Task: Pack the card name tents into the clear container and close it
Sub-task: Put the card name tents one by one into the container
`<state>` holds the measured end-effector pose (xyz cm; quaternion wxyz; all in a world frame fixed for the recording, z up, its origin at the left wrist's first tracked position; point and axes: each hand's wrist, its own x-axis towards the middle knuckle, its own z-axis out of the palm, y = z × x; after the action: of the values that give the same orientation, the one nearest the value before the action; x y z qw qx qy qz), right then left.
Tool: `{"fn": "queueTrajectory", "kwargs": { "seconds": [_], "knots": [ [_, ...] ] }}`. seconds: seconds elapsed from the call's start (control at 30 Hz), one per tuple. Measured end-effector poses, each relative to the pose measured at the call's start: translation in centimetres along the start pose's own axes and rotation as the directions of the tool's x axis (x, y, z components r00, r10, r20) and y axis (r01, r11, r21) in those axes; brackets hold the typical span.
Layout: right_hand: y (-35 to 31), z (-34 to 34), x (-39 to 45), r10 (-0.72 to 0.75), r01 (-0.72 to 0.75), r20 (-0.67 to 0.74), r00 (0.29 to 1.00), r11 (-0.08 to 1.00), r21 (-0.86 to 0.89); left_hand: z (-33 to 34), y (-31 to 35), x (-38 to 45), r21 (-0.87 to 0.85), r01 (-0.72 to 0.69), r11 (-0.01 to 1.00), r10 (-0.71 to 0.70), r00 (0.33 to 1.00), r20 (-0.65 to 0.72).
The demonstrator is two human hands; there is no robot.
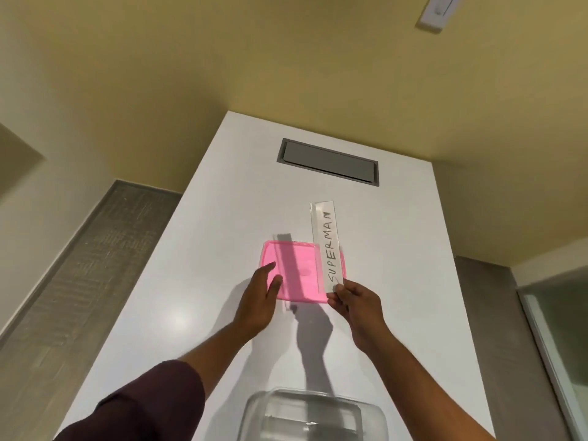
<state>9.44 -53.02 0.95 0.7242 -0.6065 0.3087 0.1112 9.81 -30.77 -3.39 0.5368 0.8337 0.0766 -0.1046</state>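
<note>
Fingers (338,292) of the right hand (358,308) pinch the long white "SUPERMAN" card name tent (327,246) by its near end, above the flat pink plastic lid (299,272) at mid-tabletop. Left hand (257,300) rests straight-fingered on the lid's left edge. Packing seems under way; next, the card needs lowering into the clear plastic container (313,415) at the near edge.

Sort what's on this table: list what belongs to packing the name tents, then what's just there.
Part of the job:
- SUPERMAN name tent, pinched at its near end by the right hand
- pink lid, touched by the left hand
- clear container, open at the near edge

Just there:
- grey hatch set into the white table
</note>
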Motion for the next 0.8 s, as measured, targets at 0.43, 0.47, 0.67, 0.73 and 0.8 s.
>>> {"fn": "queueTrajectory", "kwargs": {
  "seconds": [0.43,0.47,0.67,0.73,0.8],
  "knots": [
    [6.3,-2.2,-13.7,-0.008,-0.002,0.195,0.981,0.999,0.048,2.2,5.6,-11.3,-0.308,0.177,0.935,-0.095,0.960,0.262],
    [6.4,-2.7,-14.2,-0.030,0.032,0.201,0.979,0.999,-0.004,2.2,5.5,-12.0,-0.297,0.175,0.939,-0.092,0.957,0.275],
    [5.8,-6.1,-15.9,-0.475,0.464,0.099,0.874,0.758,-0.458,1.2,3.8,-15.2,0.023,-0.019,1.000,0.012,0.962,0.273],
    [5.7,-7.0,-16.3,-0.668,0.626,0.165,0.726,0.542,-0.560,0.8,3.1,-16.0,0.144,-0.123,0.982,0.075,0.950,0.302],
    [5.4,-7.9,-16.8,-0.767,0.683,0.262,0.586,0.293,-0.668,0.4,2.3,-16.6,0.321,-0.234,0.918,0.121,0.934,0.336]
  ]
}}
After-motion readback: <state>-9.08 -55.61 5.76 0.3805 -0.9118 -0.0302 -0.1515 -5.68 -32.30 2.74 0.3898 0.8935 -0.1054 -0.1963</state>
